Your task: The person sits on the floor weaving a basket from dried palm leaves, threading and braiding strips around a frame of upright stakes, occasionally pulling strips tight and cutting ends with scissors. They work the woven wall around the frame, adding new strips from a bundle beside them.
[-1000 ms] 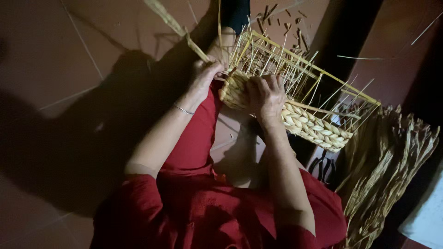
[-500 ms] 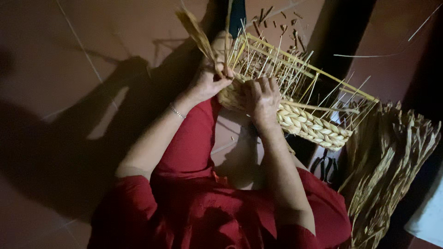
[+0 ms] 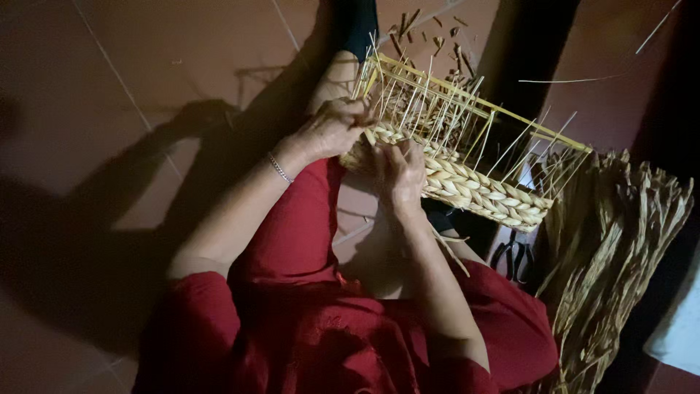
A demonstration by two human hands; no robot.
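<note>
She sits on the tiled floor (image 3: 146,66) with a half-woven straw basket (image 3: 467,175) resting over her lap. Her left hand (image 3: 332,131) is closed on the near end of its braided rim; her right hand (image 3: 401,171) presses there too — fingers curled over the weave. A bundle of dried leaves (image 3: 620,248) lies just beside her right.

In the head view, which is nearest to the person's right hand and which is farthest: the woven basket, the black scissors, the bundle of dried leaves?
From the right hand:
1. Woven basket: the hand rests on its near corner.
2. Black scissors: on the floor, below the basket's right end.
3. Bundle of dried leaves: piled at the far right, beyond the scissors.
</note>
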